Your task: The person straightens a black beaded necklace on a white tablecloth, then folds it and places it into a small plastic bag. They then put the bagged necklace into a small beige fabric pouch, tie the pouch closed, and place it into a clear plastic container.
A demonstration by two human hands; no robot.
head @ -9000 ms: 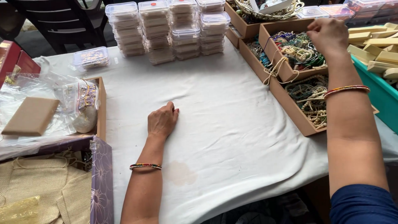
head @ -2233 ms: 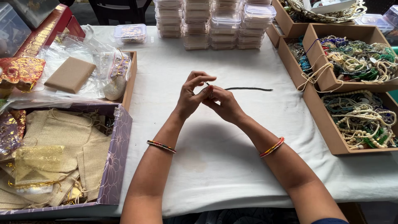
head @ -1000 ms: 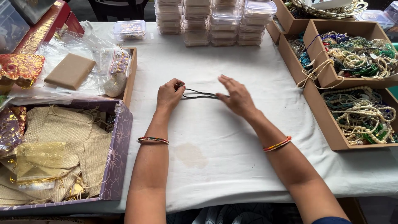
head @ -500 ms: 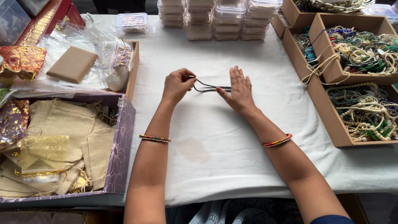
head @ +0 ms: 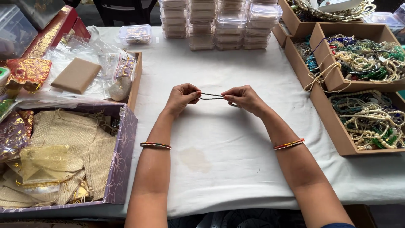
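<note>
Both hands meet over the middle of the table point(head: 236, 169), which is covered with a white cloth. The left hand point(head: 182, 98) pinches one end of a thin dark beaded strand point(head: 211, 96) between thumb and fingertips; its grip is closed on that end. The right hand point(head: 242, 99) pinches the other end the same way, so the strand runs nearly level and taut between the two hands, lifted just above the cloth. The strand looks doubled, two fine lines lying close together.

Each wrist carries a bangle: a striped one on the left forearm point(head: 155, 145) and an orange-red one on the right forearm point(head: 289, 144).

From the strand, at 12 o'clock stand stacks of clear plastic boxes point(head: 219, 23). At 2 to 3 o'clock, cardboard trays point(head: 337, 135) hold heaps of bead necklaces in green, blue and cream. At 9 to 10 o'clock a shallow box holds clear plastic bags point(head: 90, 63) and a flat brown packet point(head: 76, 75). At 8 o'clock a purple floral box point(head: 122, 156) is filled with burlap drawstring pouches point(head: 63, 143). A faint stain point(head: 195, 159) marks the cloth at 6 o'clock, between the forearms.
</note>
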